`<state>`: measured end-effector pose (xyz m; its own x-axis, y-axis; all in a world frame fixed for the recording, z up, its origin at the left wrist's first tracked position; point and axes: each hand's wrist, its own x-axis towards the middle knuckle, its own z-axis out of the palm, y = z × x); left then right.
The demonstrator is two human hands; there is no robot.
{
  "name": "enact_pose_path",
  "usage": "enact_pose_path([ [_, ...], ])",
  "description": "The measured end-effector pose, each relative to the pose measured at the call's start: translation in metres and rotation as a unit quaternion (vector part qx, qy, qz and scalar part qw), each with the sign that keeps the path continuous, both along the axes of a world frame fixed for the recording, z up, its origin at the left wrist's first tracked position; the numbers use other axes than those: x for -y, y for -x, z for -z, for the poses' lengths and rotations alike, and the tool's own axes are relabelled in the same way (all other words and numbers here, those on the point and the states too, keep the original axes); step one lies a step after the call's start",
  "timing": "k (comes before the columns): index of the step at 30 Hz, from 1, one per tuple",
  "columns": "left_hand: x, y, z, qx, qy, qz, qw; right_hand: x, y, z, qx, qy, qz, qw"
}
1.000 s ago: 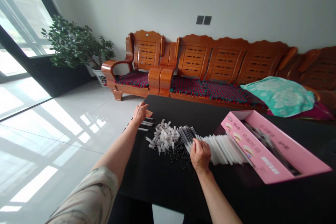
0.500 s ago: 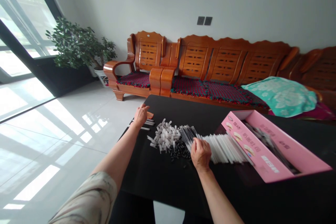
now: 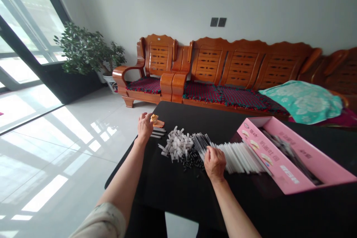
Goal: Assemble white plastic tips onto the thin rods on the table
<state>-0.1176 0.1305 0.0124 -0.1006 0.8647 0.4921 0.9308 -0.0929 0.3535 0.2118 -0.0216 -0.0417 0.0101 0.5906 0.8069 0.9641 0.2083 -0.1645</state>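
Note:
My left hand (image 3: 145,125) is raised a little above the far left corner of the black table (image 3: 173,189), fingers curled round a small orange piece (image 3: 154,118). Just under it lie an orange block (image 3: 159,123) and a few thin white sticks (image 3: 157,132). My right hand (image 3: 214,163) rests knuckles up on a spread of white tubes (image 3: 240,153) and clear thin rods (image 3: 199,142); what its fingers hold is hidden. Between my hands sit a heap of small white caps (image 3: 176,144) and a patch of small black parts (image 3: 192,161).
An open pink box (image 3: 290,173) with dark rods inside lies at the right of the table. Behind stand a wooden armchair (image 3: 147,70) and a long wooden sofa (image 3: 251,70) with a teal cloth (image 3: 304,101). A potted plant (image 3: 83,50) stands by the window; shiny tiled floor on the left.
My left hand has lifted off the table corner with the small orange piece in its fingers. My right hand has stayed on the tubes. The view has shifted slightly left.

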Motion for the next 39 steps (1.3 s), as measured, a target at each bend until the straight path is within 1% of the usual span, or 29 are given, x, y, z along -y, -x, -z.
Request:
enact_pose_path([
  [1,0.008,0.002,0.001,0.025,0.011,-0.03,0.999,0.0,0.0,0.0,-0.001,0.0,-0.001,1.0],
  [2,0.017,0.003,0.002,0.046,0.038,-0.048,0.997,0.0,0.0,-0.001,-0.001,0.0,-0.003,1.0],
  [3,0.025,0.004,0.005,0.054,0.069,-0.049,0.995,0.001,0.0,-0.001,-0.002,-0.001,-0.004,1.0],
  [5,0.04,0.004,0.012,0.057,0.112,-0.026,0.992,0.001,0.0,-0.002,-0.003,-0.003,-0.006,1.0],
  [7,0.051,0.001,0.02,0.059,0.13,0.002,0.99,0.002,0.001,-0.003,-0.004,-0.005,-0.007,1.0],
  [10,0.062,-0.004,0.026,0.053,0.126,0.025,0.99,0.003,0.002,-0.004,-0.003,-0.007,-0.008,1.0],
  [16,0.073,-0.005,0.028,0.027,0.121,0.055,0.991,0.003,0.002,-0.004,-0.002,-0.018,-0.012,1.0],
  [19,0.079,-0.008,0.024,0.03,0.108,0.053,0.992,0.006,0.002,-0.009,-0.012,-0.028,-0.023,0.999],
  [22,0.087,-0.025,0.013,0.045,0.068,0.056,0.995,0.012,0.009,-0.018,-0.035,-0.036,-0.052,0.997],
  [23,0.089,-0.035,0.009,0.053,0.054,0.074,0.994,0.014,0.013,-0.022,-0.044,-0.033,-0.067,0.996],
  [26,0.097,-0.071,0.002,0.087,0.017,0.186,0.978,0.017,0.029,-0.03,-0.074,-0.008,-0.109,0.991],
  [29,0.104,-0.102,0.007,0.136,-0.007,0.304,0.943,0.016,0.044,-0.029,-0.087,0.023,-0.121,0.988],
  [31,0.109,-0.115,0.014,0.155,-0.006,0.358,0.921,0.014,0.05,-0.025,-0.081,0.033,-0.121,0.989],
  [33,0.112,-0.121,0.021,0.161,-0.002,0.389,0.907,0.011,0.051,-0.022,-0.069,0.035,-0.122,0.989],
  [35,0.114,-0.124,0.025,0.162,-0.006,0.4,0.902,0.01,0.049,-0.021,-0.061,0.039,-0.122,0.99],
  [39,0.118,-0.127,0.024,0.178,-0.028,0.398,0.899,0.01,0.047,-0.021,-0.053,0.058,-0.122,0.989],
])
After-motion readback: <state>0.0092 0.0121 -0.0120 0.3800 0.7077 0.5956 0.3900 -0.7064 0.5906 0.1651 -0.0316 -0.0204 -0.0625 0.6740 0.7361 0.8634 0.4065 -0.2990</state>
